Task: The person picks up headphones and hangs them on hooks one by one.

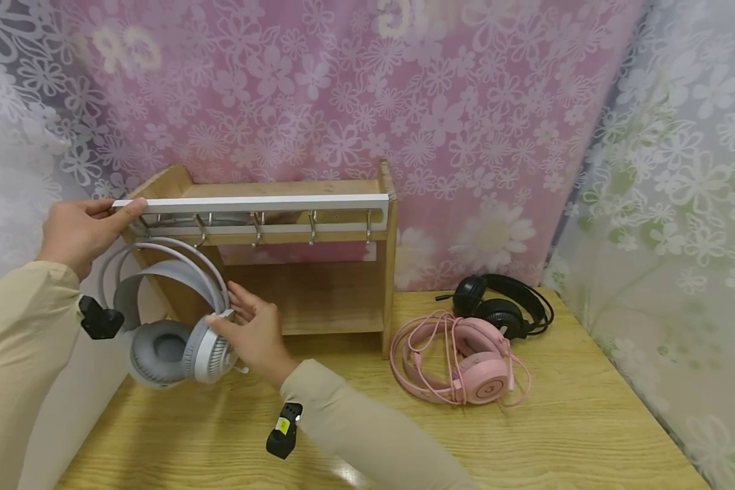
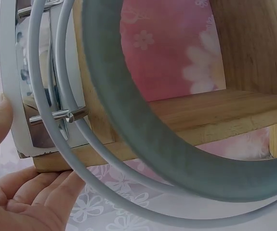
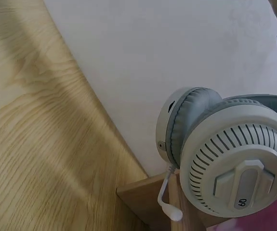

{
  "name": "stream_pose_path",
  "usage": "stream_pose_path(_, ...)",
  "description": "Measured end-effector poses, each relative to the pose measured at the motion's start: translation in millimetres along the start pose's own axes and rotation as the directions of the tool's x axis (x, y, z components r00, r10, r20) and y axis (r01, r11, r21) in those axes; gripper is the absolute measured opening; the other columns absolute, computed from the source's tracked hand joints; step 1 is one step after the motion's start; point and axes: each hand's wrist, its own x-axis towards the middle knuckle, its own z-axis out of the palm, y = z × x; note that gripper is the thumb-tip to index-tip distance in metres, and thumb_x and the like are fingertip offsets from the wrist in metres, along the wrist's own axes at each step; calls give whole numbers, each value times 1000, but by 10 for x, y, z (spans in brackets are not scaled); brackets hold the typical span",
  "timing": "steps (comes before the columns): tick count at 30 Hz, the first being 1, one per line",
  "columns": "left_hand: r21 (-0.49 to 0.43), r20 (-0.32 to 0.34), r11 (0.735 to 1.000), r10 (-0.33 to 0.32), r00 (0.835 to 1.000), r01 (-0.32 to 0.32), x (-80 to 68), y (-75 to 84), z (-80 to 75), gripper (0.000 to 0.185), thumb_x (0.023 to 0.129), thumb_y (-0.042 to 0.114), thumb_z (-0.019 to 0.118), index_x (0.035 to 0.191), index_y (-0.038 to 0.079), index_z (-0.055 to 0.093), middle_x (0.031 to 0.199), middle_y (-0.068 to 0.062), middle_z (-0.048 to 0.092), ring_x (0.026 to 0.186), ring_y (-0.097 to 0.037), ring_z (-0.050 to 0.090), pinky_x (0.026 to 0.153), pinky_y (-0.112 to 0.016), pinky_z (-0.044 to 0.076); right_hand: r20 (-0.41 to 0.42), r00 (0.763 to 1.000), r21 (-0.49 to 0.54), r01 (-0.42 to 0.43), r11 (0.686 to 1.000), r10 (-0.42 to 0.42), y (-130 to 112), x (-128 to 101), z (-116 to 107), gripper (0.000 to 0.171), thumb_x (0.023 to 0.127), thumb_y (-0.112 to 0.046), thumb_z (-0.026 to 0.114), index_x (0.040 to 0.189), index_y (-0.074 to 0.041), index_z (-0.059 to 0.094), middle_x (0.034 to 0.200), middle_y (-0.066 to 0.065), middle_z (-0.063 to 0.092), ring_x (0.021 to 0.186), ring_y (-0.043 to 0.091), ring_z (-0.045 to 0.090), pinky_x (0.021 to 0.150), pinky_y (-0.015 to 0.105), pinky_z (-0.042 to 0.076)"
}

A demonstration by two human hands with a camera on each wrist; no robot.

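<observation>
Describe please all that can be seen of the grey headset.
The grey headset looks like plastic, with two thin outer hoops, a wide inner band, padded ear cushions, slotted round cups and a small white microphone stalk. It hangs from the leftmost hook of the hook rail. The right hand touches one cup; the left hand holds the rail's end.

A wooden rack (image 1: 387, 224) with a white hook rail (image 1: 251, 202) is seen standing on a wooden table (image 1: 588, 422). The rail's left end is held by the left hand (image 1: 79, 231). A grey headset (image 1: 171, 320) is hung from the leftmost hook, and its near ear cup is touched by the fingers of the right hand (image 1: 254, 333). To the right of the rack, a pink headset (image 1: 465, 361) is laid on the table, with a black headset (image 1: 502, 306) just behind it. A flowered curtain (image 1: 343, 88) is hung behind.
</observation>
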Motion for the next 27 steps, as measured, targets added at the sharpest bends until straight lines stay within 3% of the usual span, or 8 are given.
stream_pose_path(3,7,-2,1000,0,1000,0,7,-5,-2,97,83,69,50,149,3,26,151,-25,28,134,-41,34,81,-32,45,17,1000,-10,-6,1000,6,25,15,-20,56,79,2,76,132,-9,59,124,7,64,107,5,62,90,19,48)
stream_pose_path(6,-12,0,1000,-1,1000,1,10,-5,0,98,83,69,50,150,3,25,152,-25,26,136,-42,31,92,-46,43,28,1000,-19,-3,1000,3,54,22,-17,55,79,2,75,131,-7,59,124,7,64,107,6,62,90,19,48)
stream_pose_path(8,-15,-3,1000,-1,1000,1,10,-4,-3,98,83,69,50,150,3,25,153,-25,25,136,-42,30,94,-48,42,32,999,-24,-7,1000,8,67,26,-11,54,79,1,76,130,-7,60,122,7,65,106,6,63,89,19,49)
stream_pose_path(11,-7,-15,1000,0,1000,0,12,-7,-8,97,82,69,51,149,3,28,151,-24,28,133,-37,35,81,-29,46,36,999,-40,-14,999,15,88,37,-6,52,78,1,77,128,-7,62,119,7,67,104,5,63,89,19,49)
stream_pose_path(15,-1,-22,1000,10,1000,-10,9,-11,-9,97,82,69,54,148,2,30,149,-25,32,118,-26,44,60,-11,37,58,998,-57,-4,998,7,112,67,-28,51,79,3,76,127,-4,62,120,9,66,107,8,63,90,19,48)
stream_pose_path(20,-9,-14,1000,18,1000,-18,9,-15,-11,97,82,68,54,149,1,28,149,-26,31,116,-25,45,59,-11,36,86,996,-115,23,993,-13,104,114,-76,50,80,3,75,127,-4,62,119,12,66,108,11,63,90,20,49)
stream_pose_path(24,-3,-15,1000,18,1000,-18,12,-18,-8,98,82,69,54,149,2,29,148,-27,33,103,-22,48,58,-16,38,81,997,-156,7,988,5,101,131,-91,50,79,1,76,127,-7,63,120,9,67,109,10,62,92,20,48)
stream_pose_path(27,-4,-9,1000,9,1000,-9,8,-20,-9,98,81,70,53,149,3,27,149,-26,31,110,-26,49,67,-23,42,72,997,-170,-6,985,19,112,137,-90,50,79,0,77,127,-7,63,120,8,67,110,10,62,92,20,48)
